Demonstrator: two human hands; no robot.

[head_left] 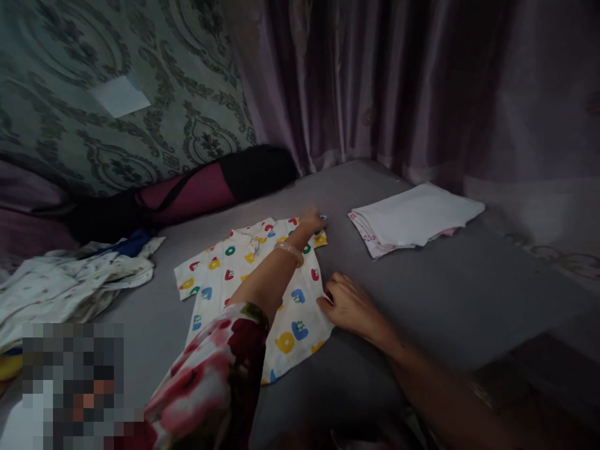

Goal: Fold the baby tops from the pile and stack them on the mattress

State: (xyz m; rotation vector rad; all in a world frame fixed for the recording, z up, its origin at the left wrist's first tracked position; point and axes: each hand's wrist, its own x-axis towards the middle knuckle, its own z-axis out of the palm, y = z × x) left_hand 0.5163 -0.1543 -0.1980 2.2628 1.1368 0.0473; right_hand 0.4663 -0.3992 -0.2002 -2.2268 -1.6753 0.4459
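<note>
A small white shirt (244,275) printed with coloured letters lies flat on the grey bed sheet (422,294). My left hand (312,220), a bangle on its wrist, reaches across the shirt and pinches its far right sleeve edge. My right hand (349,305) is closed on the shirt's right side edge nearer me. My left sleeve is flowered red and white.
A folded white cloth stack (412,219) lies to the right of the shirt. A heap of unfolded clothes (70,281) sits at the left. A black and maroon bag (197,187) rests against the patterned wall; purple curtains (398,81) hang behind.
</note>
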